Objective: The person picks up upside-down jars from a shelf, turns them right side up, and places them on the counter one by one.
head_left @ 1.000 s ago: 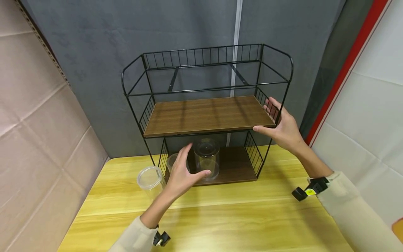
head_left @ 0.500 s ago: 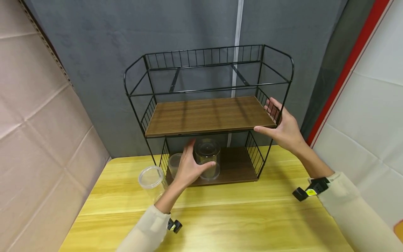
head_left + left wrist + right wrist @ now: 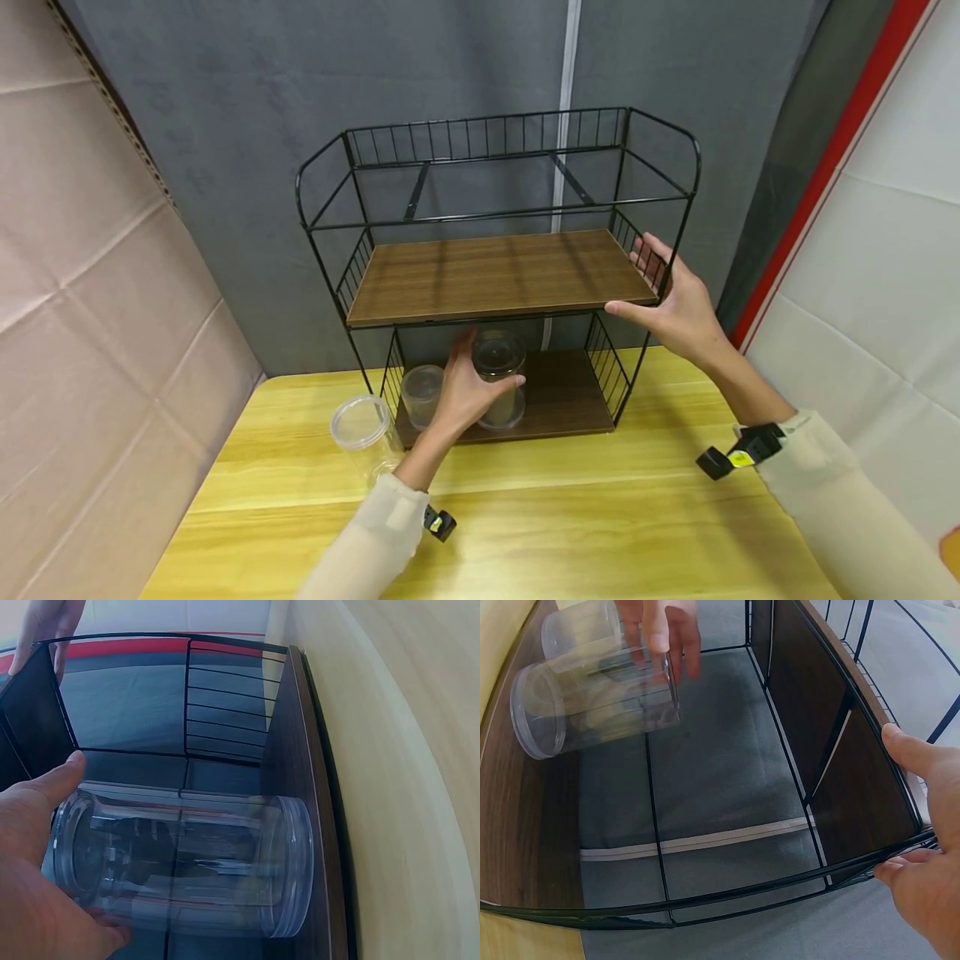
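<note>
Got clear cylindrical jar [image 3: 187, 859] standing thick-ringed end down on lower brown board [image 3: 566, 396] of upright black wire rack [image 3: 502, 279].

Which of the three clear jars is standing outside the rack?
The leftmost jar in head view: it stands on the table, while the middle jar and rightmost jar are inside the rack.
</note>
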Demonstrator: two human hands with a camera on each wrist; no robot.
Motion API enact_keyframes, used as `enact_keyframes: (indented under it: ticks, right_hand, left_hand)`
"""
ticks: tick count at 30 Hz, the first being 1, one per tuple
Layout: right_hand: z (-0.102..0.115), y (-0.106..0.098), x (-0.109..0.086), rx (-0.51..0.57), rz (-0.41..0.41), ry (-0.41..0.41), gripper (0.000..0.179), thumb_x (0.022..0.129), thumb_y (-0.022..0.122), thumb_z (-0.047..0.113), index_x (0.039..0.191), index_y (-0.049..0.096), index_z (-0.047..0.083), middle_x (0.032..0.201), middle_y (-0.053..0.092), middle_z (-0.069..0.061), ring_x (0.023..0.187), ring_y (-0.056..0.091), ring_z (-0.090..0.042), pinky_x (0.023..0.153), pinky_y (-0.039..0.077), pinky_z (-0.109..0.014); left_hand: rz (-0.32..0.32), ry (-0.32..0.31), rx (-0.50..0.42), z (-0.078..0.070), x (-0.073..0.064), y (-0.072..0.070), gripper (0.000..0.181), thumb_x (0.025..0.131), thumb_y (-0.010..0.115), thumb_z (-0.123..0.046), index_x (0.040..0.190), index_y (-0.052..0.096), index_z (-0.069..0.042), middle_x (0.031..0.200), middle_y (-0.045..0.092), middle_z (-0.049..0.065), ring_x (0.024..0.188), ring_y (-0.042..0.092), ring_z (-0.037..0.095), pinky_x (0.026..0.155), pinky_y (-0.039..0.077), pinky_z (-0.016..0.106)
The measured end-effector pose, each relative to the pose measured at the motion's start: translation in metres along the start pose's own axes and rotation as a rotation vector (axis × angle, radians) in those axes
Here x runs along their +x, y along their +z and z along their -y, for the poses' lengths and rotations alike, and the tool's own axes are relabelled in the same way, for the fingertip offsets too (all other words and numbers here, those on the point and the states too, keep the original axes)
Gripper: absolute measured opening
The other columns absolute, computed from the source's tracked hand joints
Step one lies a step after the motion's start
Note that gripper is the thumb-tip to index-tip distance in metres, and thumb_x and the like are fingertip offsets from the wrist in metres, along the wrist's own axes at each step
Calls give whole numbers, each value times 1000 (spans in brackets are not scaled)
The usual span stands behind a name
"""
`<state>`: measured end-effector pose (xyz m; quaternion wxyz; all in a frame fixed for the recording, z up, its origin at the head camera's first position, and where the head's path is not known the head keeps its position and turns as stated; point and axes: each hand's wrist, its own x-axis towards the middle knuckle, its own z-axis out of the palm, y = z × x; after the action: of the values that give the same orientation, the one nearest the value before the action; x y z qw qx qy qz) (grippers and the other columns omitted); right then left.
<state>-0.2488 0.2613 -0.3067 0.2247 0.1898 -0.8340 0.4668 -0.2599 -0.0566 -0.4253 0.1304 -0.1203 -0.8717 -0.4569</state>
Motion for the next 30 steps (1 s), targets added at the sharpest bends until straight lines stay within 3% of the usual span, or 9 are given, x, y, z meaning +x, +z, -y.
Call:
enact_keyframes:
  ticks: [19,30]
  right_hand:
    - [-3,0,0,16,-5,-7,108,84,88,-2,169,22,10,168,37,-17,150,43,-38,113,36,-7]
    - [-1,0,0,17,-5,-3,109,84,88,-1,169,22,11,168,38,-17,150,44,-37,112,36,-6]
  left_hand:
    - [-27,19,12,7,6,6,110,75,95,-46,160,41,-2,155,50,22,139,53,44,113,49,57]
    - [-47,10,-7,-3,-1,3,109,72,95,-47,158,45,-3,149,56,19,137,56,41,112,49,55]
